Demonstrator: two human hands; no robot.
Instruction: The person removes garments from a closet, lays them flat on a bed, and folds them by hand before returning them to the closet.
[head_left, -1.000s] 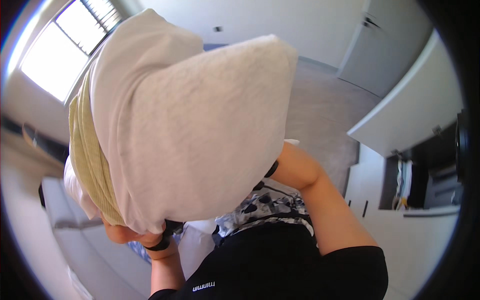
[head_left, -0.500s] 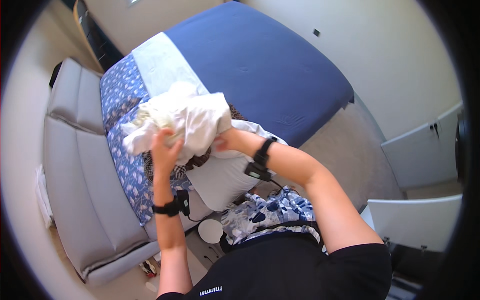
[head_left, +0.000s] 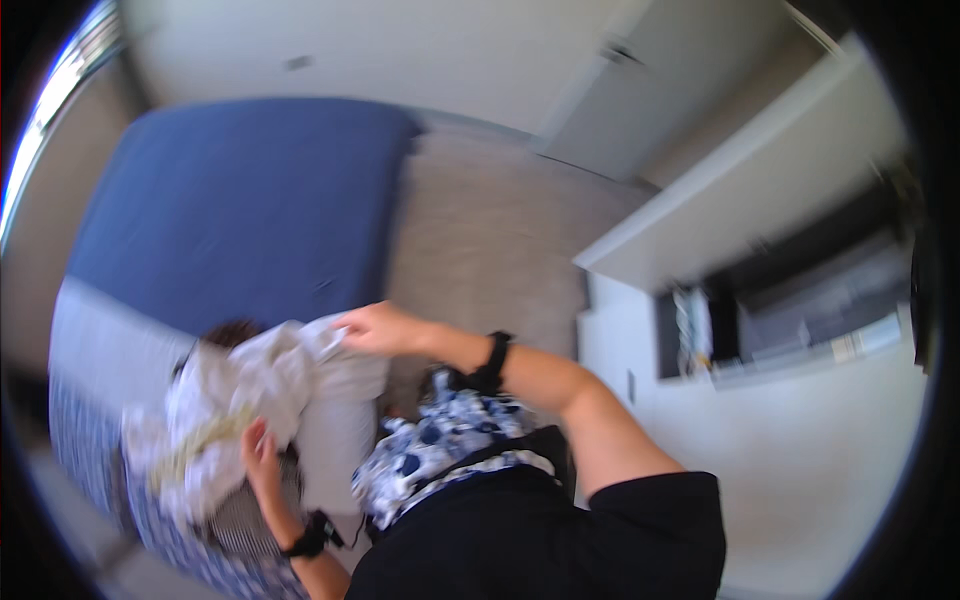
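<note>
A rumpled white garment [head_left: 280, 375] lies in a heap at the near edge of the bed, with a pale yellowish cloth [head_left: 205, 440] among its folds. My right hand [head_left: 380, 328] pinches the garment's right end and draws it out to the side. Beside the heap, my left hand [head_left: 260, 455] is held up with its fingers apart and nothing in them. Dark brown patterned fabric [head_left: 232, 333] shows behind the white cloth, and a finely striped dark cloth [head_left: 245, 520] lies under my left wrist. Motion blurs the finer details.
The bed has a dark blue sheet [head_left: 240, 200] and patterned blue pillows [head_left: 85, 440]. Right of it is pale carpet [head_left: 480, 230]. A white cabinet [head_left: 760, 450] with an opened compartment stands at the right, and a door [head_left: 650, 90] is at the far side.
My view has swung to the right, bringing the cabinet and door in. My right hand now grips the white garment's edge and has pulled it rightward; my left hand has come away from the heap.
</note>
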